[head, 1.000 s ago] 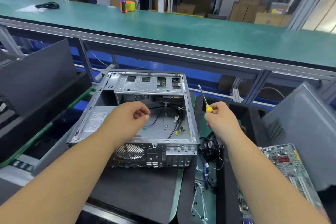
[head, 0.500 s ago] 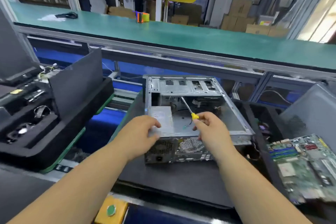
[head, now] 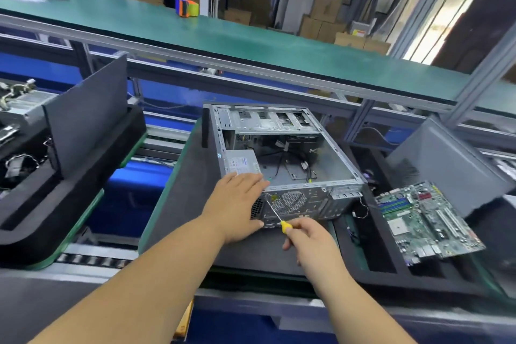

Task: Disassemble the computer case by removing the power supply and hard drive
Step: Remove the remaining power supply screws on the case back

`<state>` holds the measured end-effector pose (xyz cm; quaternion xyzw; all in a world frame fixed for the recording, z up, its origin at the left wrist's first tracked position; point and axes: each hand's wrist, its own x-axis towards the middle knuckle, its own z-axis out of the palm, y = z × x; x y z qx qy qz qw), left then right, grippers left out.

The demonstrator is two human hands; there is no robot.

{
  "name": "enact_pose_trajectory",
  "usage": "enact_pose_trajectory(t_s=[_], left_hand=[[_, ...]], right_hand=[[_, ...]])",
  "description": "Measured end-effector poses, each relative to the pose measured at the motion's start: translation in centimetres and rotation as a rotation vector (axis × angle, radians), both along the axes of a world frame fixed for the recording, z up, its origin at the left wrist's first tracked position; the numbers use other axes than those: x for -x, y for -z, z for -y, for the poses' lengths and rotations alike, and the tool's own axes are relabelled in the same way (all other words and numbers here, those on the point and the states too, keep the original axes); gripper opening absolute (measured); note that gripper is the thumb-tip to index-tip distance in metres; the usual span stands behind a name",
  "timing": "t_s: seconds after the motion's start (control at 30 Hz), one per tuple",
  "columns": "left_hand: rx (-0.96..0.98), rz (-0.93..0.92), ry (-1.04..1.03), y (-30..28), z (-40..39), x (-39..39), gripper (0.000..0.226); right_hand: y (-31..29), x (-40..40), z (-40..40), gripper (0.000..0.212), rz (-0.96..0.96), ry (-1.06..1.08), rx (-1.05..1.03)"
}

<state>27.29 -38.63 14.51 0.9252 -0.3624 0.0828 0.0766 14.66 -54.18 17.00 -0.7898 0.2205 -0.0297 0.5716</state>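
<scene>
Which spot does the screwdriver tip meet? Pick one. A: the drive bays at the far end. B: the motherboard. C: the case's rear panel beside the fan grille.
C: the right hand holds the screwdriver with its tip at the computer case's rear panel, left of the fan grille.

power supply in case, motherboard right

Computer case open on top, loose cables cross inside, power supply fills left corner
</scene>
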Motion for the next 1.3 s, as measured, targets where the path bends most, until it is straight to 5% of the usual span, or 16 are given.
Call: enact_pose_trajectory(t_s=[1.17, 1.3], left_hand=[[0.092, -0.146, -0.012, -0.8, -0.2, -0.3, 0.079], [0.103, -0.168, -0.018, -1.0, -0.1, -0.4, 0.076]], right_hand=[[1.7, -0.2, 0.3, 0.009, 0.010, 0.094, -0.063], [1.8, -0.6, -0.5, 0.008, -0.042, 0.148, -0.254]])
